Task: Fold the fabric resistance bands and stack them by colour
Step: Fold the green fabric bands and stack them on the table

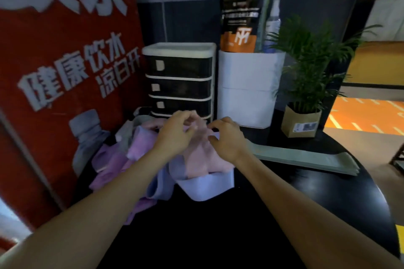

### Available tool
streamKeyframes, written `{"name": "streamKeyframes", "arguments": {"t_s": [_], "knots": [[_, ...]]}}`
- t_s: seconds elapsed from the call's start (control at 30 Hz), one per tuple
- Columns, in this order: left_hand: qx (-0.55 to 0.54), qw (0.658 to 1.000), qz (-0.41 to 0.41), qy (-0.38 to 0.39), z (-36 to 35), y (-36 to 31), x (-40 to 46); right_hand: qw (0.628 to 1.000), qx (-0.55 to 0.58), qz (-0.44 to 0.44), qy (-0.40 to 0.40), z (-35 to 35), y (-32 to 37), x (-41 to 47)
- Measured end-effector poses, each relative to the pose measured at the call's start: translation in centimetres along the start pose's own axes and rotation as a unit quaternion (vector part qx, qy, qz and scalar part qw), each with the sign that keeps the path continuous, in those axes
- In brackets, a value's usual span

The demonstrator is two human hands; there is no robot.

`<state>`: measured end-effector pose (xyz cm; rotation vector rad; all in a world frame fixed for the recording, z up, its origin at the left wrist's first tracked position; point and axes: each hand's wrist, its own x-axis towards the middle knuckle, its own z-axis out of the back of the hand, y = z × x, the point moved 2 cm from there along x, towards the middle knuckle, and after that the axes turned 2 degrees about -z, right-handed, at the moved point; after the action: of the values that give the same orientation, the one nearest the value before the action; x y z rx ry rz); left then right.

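One black table (pixel 306 192), red poster (pixel 54 61).

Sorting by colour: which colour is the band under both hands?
Pink band, seen in the head view, beneath the left hand and right hand.

Black-fronted drawer unit (pixel 179 82), white bin (pixel 249 89) beside it, potted plant (pixel 302 94), red sign (pixel 65 54), black table (pixel 284 214)

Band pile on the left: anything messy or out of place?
Yes. The pile is a loose jumble of pink, purple and blue bands, unfolded and mixed. Both hands, left hand and right hand, work a pink band. Green bands lie flat apart.
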<state>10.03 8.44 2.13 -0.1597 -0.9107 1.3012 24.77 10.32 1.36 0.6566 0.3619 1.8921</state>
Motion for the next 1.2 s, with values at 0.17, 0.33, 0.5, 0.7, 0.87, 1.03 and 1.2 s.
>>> {"name": "streamKeyframes", "arguments": {"t_s": [0.17, 0.33, 0.5, 0.7, 0.87, 1.03, 1.2], "knots": [[0.023, 0.997, 0.063, -0.043, 5.4, 4.7, -2.1, 0.999, -0.018, 0.046, 0.020, -2.9, 5.7, 1.3], [0.050, 0.989, 0.124, -0.066, 8.9, 9.5, -3.1, 0.996, -0.051, 0.063, 0.032, -4.5, 9.2, 3.0], [0.056, 0.982, 0.171, -0.060, 9.8, 13.2, -2.2, 0.993, -0.077, 0.074, 0.043, -5.8, 11.0, 5.3], [0.080, 0.970, 0.226, -0.051, 8.6, 16.7, 0.6, 0.989, -0.099, 0.077, 0.078, -7.9, 10.5, 8.7], [0.076, 0.958, 0.273, -0.056, 6.8, 19.2, 1.9, 0.988, -0.103, 0.068, 0.091, -10.1, 8.9, 10.0], [0.096, 0.946, 0.303, -0.070, 5.8, 19.9, 2.5, 0.990, -0.076, 0.063, 0.104, -11.2, 7.7, 10.0], [0.114, 0.944, 0.308, -0.025, 6.1, 19.4, 2.2, 0.989, -0.079, 0.067, 0.103, -11.3, 7.3, 9.8]]}}
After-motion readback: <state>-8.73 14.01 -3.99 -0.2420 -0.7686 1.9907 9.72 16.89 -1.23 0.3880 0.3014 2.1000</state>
